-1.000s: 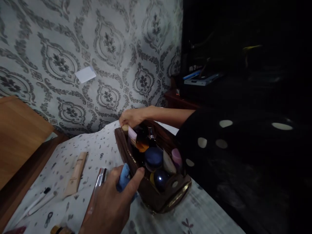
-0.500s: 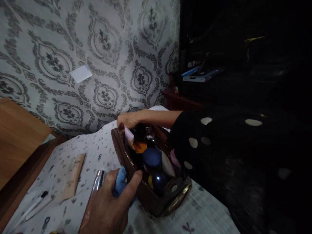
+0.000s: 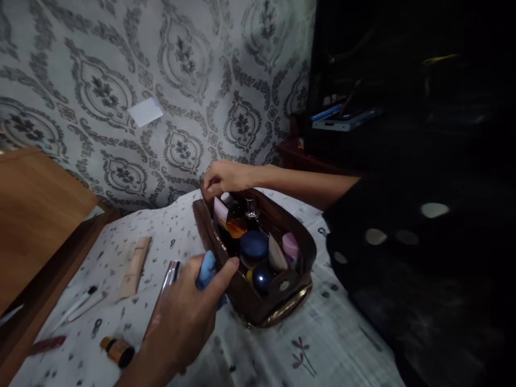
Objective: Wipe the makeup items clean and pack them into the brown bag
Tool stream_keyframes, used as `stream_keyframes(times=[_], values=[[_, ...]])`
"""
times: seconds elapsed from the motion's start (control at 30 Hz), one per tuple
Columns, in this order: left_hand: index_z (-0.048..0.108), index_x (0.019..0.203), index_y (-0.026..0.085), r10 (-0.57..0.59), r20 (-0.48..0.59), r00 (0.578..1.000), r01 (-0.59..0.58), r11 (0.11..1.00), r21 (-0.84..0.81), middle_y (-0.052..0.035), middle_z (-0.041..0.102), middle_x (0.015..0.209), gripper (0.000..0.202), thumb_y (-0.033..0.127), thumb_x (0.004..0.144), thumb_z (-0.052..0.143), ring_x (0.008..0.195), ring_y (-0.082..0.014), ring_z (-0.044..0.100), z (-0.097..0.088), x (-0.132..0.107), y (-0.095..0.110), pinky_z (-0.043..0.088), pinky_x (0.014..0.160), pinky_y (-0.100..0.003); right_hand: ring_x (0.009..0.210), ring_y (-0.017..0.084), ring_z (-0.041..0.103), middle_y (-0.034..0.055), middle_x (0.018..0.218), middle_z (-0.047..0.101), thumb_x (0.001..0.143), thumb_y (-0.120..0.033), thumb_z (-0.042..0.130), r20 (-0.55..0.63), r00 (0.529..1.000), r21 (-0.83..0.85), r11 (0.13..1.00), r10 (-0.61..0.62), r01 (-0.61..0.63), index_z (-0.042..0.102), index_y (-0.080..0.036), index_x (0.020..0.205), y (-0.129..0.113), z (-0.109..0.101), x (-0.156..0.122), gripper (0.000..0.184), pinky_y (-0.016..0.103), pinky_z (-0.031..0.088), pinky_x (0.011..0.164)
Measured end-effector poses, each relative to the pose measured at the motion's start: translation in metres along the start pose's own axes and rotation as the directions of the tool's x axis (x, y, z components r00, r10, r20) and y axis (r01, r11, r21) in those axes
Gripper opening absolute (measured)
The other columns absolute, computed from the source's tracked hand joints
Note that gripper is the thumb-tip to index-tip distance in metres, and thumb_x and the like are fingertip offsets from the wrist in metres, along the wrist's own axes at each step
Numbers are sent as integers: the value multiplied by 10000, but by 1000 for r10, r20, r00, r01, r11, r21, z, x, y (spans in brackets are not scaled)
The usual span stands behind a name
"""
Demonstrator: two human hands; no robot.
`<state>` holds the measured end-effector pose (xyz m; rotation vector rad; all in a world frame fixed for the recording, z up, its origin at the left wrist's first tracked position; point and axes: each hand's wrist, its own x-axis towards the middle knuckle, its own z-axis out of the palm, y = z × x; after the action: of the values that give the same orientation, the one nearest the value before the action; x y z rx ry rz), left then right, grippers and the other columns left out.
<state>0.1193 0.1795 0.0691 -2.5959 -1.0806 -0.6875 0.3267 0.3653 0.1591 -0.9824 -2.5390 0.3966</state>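
A brown toiletry bag (image 3: 304,242) with a gold zipper stands unzipped on the patterned sheet. Inside it are a navy-lidded jar (image 3: 253,244), a dark blue rounded cap (image 3: 263,278), an amber bottle (image 3: 237,228), a silver-capped bottle (image 3: 251,208) and a pink item (image 3: 290,244). My right hand (image 3: 228,176) reaches across from the right, fingers curled around the bag's far end. By the bag's near left side, my left hand (image 3: 183,306) holds a bunched blue cloth (image 3: 206,269) between thumb and fingers. A silver-capped tube (image 3: 171,274) lies beside it, partly hidden.
Left on the sheet are a beige tube (image 3: 135,269), thin brushes (image 3: 78,306), a small amber bottle (image 3: 117,350) and a dark red stick (image 3: 47,345). A wooden board (image 3: 40,215) borders the left. Behind is a patterned wall (image 3: 181,97); a dark red furniture edge (image 3: 300,156) stands back right.
The view has shifted, bringing the small amber bottle into sight. My right arm is raised a little and its sleeve is off the bag, uncovering the right side. The left hand keeps the cloth.
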Motion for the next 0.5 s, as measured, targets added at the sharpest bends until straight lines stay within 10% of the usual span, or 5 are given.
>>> stream_keyframes(times=[0.27, 0.5], values=[[179, 1525, 209, 20, -40, 999, -19, 999, 32, -147, 535, 1209, 633, 74, 944, 390, 1046, -222, 596, -1, -24, 17, 549, 721, -290, 675, 126, 600, -2, 699, 678, 861, -239, 588, -267, 963, 115, 990, -44, 78, 734, -141, 798, -49, 11, -39, 187, 250, 420, 669], [464, 1320, 151, -95, 167, 981, 82, 993, 82, -92, 615, 1016, 456, 43, 900, 324, 855, -203, 656, -1, -76, 10, 551, 672, -293, 616, 108, 547, -36, 637, 617, 880, -263, 593, -199, 974, 217, 965, -107, 150, 719, -182, 777, -118, 43, -64, 182, 237, 385, 622]])
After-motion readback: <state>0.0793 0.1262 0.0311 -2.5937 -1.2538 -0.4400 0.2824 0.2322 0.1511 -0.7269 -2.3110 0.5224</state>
